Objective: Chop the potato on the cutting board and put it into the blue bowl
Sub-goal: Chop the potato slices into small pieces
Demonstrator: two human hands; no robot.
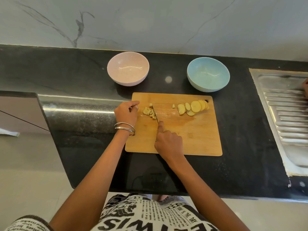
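A wooden cutting board (191, 135) lies on the black counter. Small potato cubes (149, 112) sit at its far left. A fanned row of round potato slices (194, 107) lies at its far right. My right hand (168, 142) grips a knife (155, 113), forefinger along the spine, with the blade resting against the right side of the cubes. My left hand (127, 112) is curled at the board's left edge, just left of the cubes, with nothing visibly in it. The blue bowl (208, 76) stands empty behind the board's right end.
A pink bowl (128, 68) stands empty behind the board's left corner. A steel sink drainboard (283, 114) fills the right side of the counter. The marble wall rises behind the bowls. The counter's front edge runs just below the board.
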